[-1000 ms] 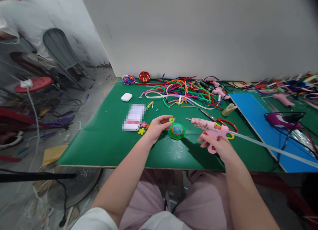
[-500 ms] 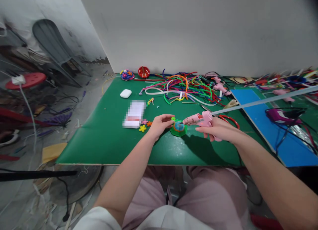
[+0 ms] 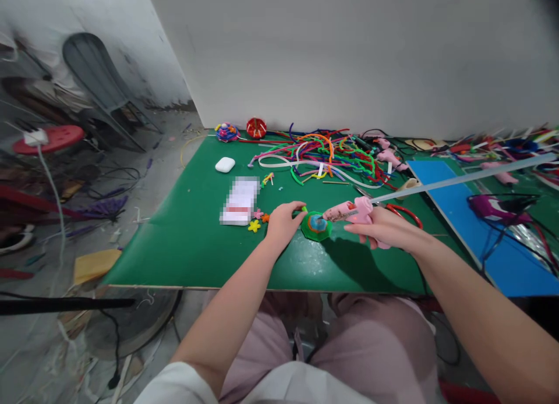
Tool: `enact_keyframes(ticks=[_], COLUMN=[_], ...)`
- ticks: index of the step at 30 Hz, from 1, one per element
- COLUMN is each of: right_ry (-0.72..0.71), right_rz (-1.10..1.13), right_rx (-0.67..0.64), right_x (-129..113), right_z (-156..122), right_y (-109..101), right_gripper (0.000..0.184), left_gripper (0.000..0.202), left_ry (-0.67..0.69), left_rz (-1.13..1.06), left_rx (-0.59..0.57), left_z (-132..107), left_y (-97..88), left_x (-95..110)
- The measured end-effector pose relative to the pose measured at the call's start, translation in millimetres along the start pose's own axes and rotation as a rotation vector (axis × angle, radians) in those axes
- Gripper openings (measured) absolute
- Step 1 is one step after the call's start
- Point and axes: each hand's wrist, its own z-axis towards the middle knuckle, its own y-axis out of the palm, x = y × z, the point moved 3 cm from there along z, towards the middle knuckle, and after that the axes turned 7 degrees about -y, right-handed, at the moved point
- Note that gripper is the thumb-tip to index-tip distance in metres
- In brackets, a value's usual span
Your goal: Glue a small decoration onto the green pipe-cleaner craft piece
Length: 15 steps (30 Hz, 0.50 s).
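Note:
In front of me on the green table lies a green octagonal craft piece [image 3: 324,234] with an orange ring and a blue centre. My left hand [image 3: 283,224] is closed at its left side, thumb and forefinger pinching a bright green bit at its edge. My right hand [image 3: 386,228] grips a pink hot glue gun [image 3: 358,211], its nozzle pointing left at the blue centre. Whether the tip touches it I cannot tell. Out of the gun's back runs a long pale glue stick [image 3: 463,177]. Beside my left hand sit a yellow flower [image 3: 254,226] and an orange one [image 3: 265,218].
A tangle of coloured pipe cleaners [image 3: 325,153] stretches along the back. A blurred-out phone-like rectangle [image 3: 240,200] and a white case [image 3: 225,165] lie to the left. Red-handled scissors [image 3: 408,213] rest behind my right hand, near a blue board [image 3: 463,200] and a purple tool [image 3: 495,209].
The glue gun's nozzle stays over the blue centre. My left fingers have shifted slightly, covering more of the bright green bit. The whole view has moved a little.

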Motion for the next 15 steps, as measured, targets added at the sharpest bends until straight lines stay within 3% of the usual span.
enact_keyframes(ticks=[3, 6, 9, 12, 15], right_ry=[0.019, -0.005, 0.012, 0.065, 0.072], right_rz=[-0.139, -0.091, -0.097, -0.131, 0.033], right_rx=[-0.093, -0.086, -0.068, -0.022, 0.018], right_x=[-2, -6, 0, 16, 28], right_z=[-1, -2, -4, -7, -12], right_y=[4, 4, 4, 6, 13], right_gripper=[0.033, 0.036, 0.033, 0.042, 0.041], left_gripper=[0.02, 0.035, 0.047, 0.057, 0.053], left_ry=[0.03, 0.098, 0.172, 0.021, -0.114], left_rz=[0.056, 0.154, 0.441, 0.708, 0.867], left_rx=[-0.009, -0.009, 0.062, 0.227, 0.191], left_z=[0, 2, 13, 31, 47], left_y=[0.1, -15.5, -53.9, -104.1, -135.1], left_x=[0, 4, 5, -9, -26])
